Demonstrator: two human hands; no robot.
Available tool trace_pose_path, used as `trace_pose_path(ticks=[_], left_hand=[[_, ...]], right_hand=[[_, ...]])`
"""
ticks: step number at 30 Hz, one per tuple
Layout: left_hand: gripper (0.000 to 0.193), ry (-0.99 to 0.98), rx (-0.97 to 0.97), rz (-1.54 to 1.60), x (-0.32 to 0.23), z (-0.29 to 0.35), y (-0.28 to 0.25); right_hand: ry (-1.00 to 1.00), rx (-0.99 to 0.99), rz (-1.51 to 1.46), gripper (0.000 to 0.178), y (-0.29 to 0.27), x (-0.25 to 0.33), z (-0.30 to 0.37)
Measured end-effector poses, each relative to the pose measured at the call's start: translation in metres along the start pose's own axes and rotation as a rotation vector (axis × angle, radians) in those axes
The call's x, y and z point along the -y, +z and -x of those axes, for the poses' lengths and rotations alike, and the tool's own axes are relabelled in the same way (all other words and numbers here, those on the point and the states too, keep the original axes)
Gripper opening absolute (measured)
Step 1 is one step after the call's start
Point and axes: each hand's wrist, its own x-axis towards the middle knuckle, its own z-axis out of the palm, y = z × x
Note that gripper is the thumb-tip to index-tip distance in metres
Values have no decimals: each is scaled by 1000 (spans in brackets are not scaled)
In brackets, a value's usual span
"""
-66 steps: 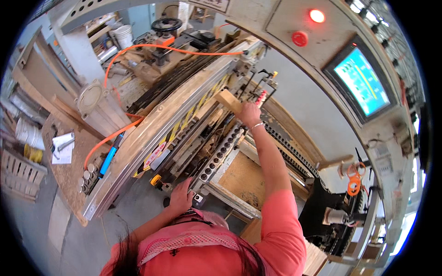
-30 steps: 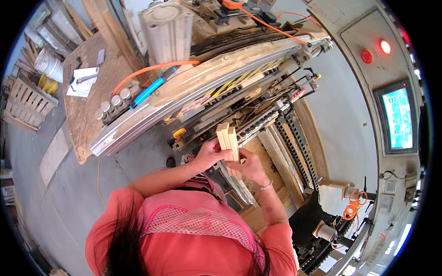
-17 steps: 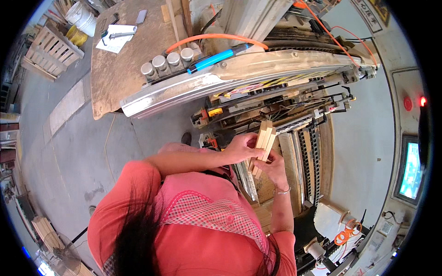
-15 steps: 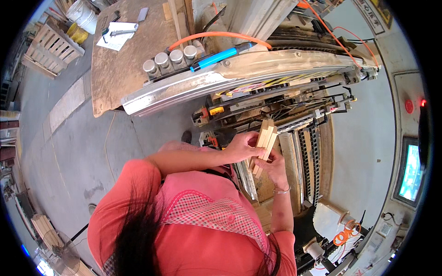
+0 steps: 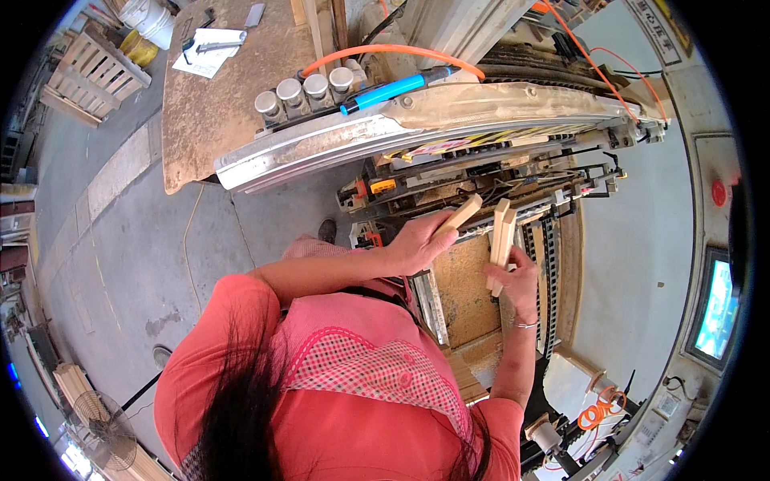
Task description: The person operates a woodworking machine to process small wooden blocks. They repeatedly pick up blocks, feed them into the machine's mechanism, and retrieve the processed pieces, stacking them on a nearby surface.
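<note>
Single pale, square-edged wooden bar (image 5: 461, 216) at left, small bundle of matching pale wooden bars (image 5: 502, 232) at right

The single bar slants up and rightward from the person's left hand (image 5: 419, 244), whose thumb and fingers are closed around its lower end. Just beside it, with a gap between, the bundle stands nearly upright in the right hand (image 5: 517, 280). That hand is bent firmly around the lower part; at least two bars lie side by side in it, but the exact count is hard to tell. A thin silver bracelet (image 5: 526, 325) circles the right wrist.

Below and between the hands is a tan, sawdust-covered panel (image 5: 459, 280), with black toothed tracks (image 5: 552, 264) to its right. Beyond the hands, a long, dusty metal beam (image 5: 513, 103) crosses the machine. A bright blue, black-ended cylinder (image 5: 389, 94) lies along it, next to four upright silver-capped cylinders (image 5: 305, 96) and a curved orange hose (image 5: 385, 50).

Farther left, a worn brown counter (image 5: 200, 128) carries a white paper sheet (image 5: 204, 66) with a grey metal tool (image 5: 222, 46) across it. At the far right are a round red button (image 5: 718, 192) and a lit blue screen (image 5: 714, 313).
</note>
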Motion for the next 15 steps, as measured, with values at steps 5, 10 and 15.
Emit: trace_pose_path(ticks=[5, 10, 15], left_hand=[[40, -239, -42, 59, 22, 0, -3], [33, -293, -1, 237, 38, 8, 2], [26, 5, -5, -135, 43, 3, -4]], right_hand=[[-126, -157, 347, 34, -30, 10, -21], [-135, -186, 382, 37, -41, -6, -35], [-169, -239, 365, 42, -42, -16, -40]])
